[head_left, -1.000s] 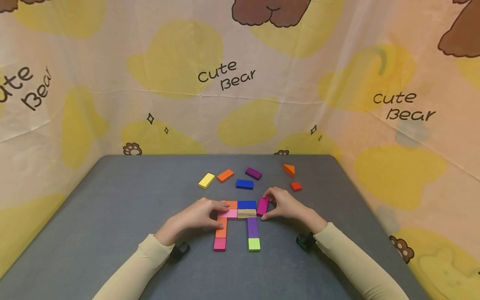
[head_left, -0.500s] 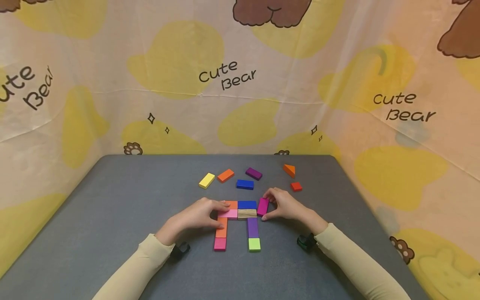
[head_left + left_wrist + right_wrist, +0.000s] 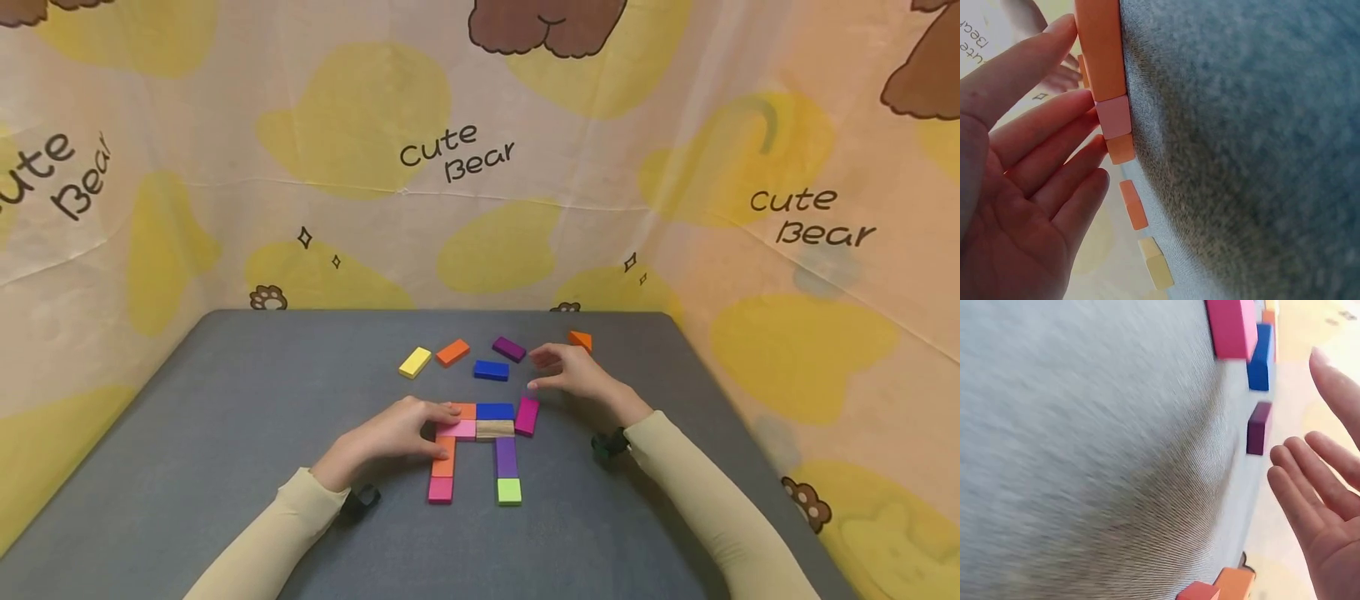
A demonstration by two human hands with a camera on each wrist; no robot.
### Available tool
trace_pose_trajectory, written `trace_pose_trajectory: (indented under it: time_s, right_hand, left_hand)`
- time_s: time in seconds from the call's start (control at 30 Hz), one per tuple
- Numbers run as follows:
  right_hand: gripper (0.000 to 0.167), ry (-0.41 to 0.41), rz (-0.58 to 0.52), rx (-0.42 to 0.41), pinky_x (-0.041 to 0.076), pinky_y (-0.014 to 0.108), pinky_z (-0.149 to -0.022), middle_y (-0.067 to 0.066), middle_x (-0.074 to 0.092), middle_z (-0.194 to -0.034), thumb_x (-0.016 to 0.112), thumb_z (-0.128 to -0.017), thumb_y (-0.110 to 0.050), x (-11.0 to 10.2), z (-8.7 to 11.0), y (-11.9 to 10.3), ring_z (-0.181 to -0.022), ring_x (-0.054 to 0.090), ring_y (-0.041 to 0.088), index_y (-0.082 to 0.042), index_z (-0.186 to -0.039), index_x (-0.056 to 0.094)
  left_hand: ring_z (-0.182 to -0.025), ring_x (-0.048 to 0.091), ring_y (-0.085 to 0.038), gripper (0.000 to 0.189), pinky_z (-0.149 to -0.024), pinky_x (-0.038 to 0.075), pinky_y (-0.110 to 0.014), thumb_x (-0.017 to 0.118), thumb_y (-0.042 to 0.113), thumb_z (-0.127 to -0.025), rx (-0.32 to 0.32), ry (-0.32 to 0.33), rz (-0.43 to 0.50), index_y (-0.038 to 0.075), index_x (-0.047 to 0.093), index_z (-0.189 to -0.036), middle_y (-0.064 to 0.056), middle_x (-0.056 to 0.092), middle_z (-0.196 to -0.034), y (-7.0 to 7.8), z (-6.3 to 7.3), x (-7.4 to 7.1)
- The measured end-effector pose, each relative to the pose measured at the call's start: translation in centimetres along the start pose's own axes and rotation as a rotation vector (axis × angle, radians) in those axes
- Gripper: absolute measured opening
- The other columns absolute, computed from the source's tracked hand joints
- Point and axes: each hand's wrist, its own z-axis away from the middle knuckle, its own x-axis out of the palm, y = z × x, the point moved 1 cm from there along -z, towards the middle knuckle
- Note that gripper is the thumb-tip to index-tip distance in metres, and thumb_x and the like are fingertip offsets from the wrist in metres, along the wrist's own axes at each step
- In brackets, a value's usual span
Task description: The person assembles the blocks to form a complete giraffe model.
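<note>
My left hand (image 3: 405,429) rests its fingers on the pink block (image 3: 467,430), with the thumb by the orange block (image 3: 444,467); its fingers look nearly straight in the left wrist view. These blocks join a blue block (image 3: 495,412), a wood-grain block (image 3: 495,428), a purple block (image 3: 506,458), a lime block (image 3: 509,492) and a dark pink block (image 3: 440,490) in a flat two-legged shape. A magenta block (image 3: 527,417) lies slightly slanted at its right end. Just beyond that, my right hand (image 3: 577,373) hovers with nothing in its loose fingers.
Behind the shape lie a yellow block (image 3: 415,362), an orange block (image 3: 453,352), a blue block (image 3: 491,371) and a dark purple block (image 3: 508,349). An orange triangle (image 3: 580,340) is partly behind my right hand; a red block (image 3: 1198,591) shows in the right wrist view.
My right hand has let go of the magenta block and moved away toward the back, covering the red block in the head view. The magenta block and my left hand have stayed put.
</note>
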Motion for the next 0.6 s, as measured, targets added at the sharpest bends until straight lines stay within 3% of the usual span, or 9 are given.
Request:
trace_pose_trajectory:
  time_s: [0.33,0.6]
  right_hand:
    - [0.056,0.073,-0.012,0.052,0.051,0.041,-0.092,0.013,0.066,-0.118,0.077,-0.079,-0.03,-1.0,-4.1,1.7,-0.108,0.064,0.027,-0.001,-0.124,0.06]
    - [0.051,0.054,-0.043,0.112,0.052,0.04,-0.091,0.012,0.067,-0.117,0.075,-0.081,-0.03,0.2,-6.1,2.4,-0.108,0.063,0.026,-0.004,-0.123,0.061]
  left_hand:
    - [-0.13,0.048,-0.017,0.053,-0.103,0.043,-0.042,0.076,0.033,-0.079,0.015,-0.007,0.006,0.017,0.062,-0.127,0.004,0.059,-0.132,0.0,0.1,-0.2]
    - [-0.131,0.048,-0.016,0.053,-0.104,0.042,-0.042,0.077,0.033,-0.079,0.013,-0.007,0.012,0.016,0.062,-0.127,0.004,0.059,-0.132,-0.2,0.1,0.0]
